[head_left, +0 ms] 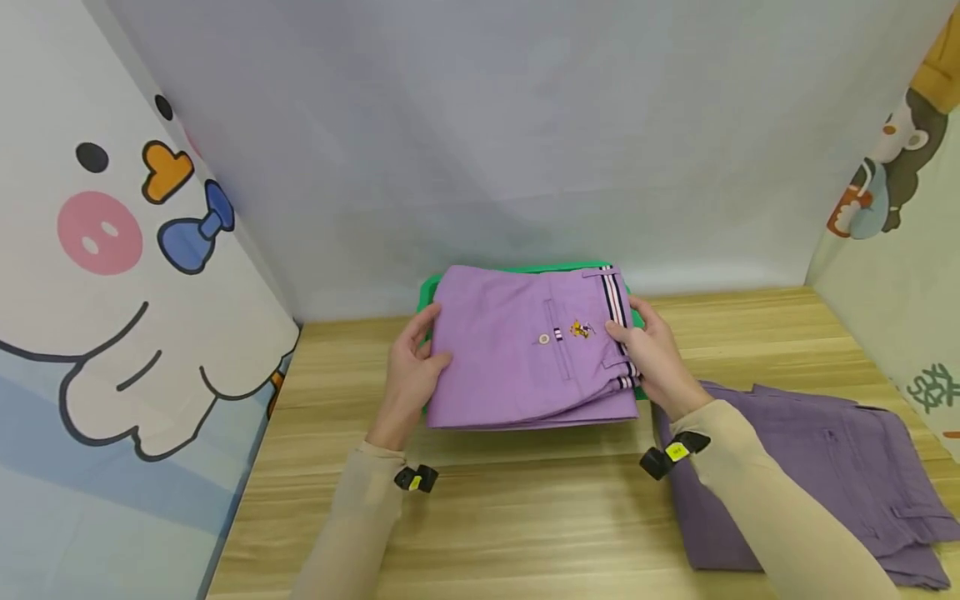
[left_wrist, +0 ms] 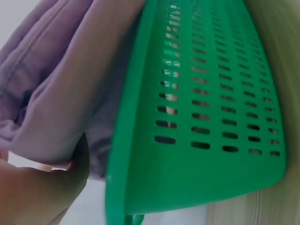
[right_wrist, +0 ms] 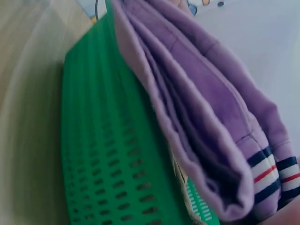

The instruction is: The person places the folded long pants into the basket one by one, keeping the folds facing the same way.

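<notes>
Light purple trousers [head_left: 495, 342], folded into a flat bundle, lie across the top of a green perforated basket [left_wrist: 206, 173] and overlap its front side in the head view. My left hand [head_left: 411, 367] grips the bundle's left edge, thumb on the upper face. At the waistband end, my right hand [head_left: 654, 354] pinches the cloth with the thumb on top, beside the navy, white and red stripes. A button, a pocket and a small embroidered figure show on the upper face. In the right wrist view, the layered folds [right_wrist: 197, 98] lean over the basket's rim.
A darker purple folded pair of trousers [head_left: 810, 475] lies on the wooden table [head_left: 540, 517] at the right, partly under my right forearm. A pale cloth wall [head_left: 510, 150] stands behind the basket, with cartoon-printed panels on both sides.
</notes>
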`<state>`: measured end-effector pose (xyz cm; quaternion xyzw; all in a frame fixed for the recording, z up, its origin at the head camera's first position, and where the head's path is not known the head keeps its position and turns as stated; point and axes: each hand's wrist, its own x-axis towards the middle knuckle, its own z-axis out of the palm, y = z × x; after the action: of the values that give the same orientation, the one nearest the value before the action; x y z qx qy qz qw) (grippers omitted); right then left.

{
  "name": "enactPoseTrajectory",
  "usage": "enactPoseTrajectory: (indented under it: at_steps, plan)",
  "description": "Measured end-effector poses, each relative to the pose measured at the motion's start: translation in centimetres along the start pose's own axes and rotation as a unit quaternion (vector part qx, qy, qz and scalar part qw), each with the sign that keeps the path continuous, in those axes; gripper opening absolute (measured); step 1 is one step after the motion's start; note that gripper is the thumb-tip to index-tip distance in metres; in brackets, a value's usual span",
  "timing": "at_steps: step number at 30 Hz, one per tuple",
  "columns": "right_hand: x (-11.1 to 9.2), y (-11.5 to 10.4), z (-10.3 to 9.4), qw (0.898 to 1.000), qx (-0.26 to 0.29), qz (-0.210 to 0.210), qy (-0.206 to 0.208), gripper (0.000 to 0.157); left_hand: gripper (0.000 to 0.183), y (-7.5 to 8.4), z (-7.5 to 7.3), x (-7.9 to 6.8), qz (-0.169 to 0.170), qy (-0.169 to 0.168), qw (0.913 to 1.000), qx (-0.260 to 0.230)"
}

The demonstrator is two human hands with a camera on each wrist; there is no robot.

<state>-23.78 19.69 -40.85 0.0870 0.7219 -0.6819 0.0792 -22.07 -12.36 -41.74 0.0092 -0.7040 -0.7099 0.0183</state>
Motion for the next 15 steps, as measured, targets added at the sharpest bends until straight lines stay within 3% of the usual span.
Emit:
enactPoseTrajectory:
  at_steps: [5,10,15]
  plan:
    - [2.0,-0.1,0.2,1.000,-0.026,0.006,0.014,0.063,0.075,-0.5,0.1,1.4,-0.002,0.031,0.9995,0.010]
    - [3.4,0.0,1.0,0.995,-0.095,-0.004,0.029,0.063,0.073,-1.5,-0.1,2.2,-0.004,0.040,0.9986,0.034]
    - [3.9,0.7,1.6,0.985,-0.169,-0.023,0.036,0.063,0.065,-2.2,-0.6,2.1,0.032,0.015,0.9890,0.143]
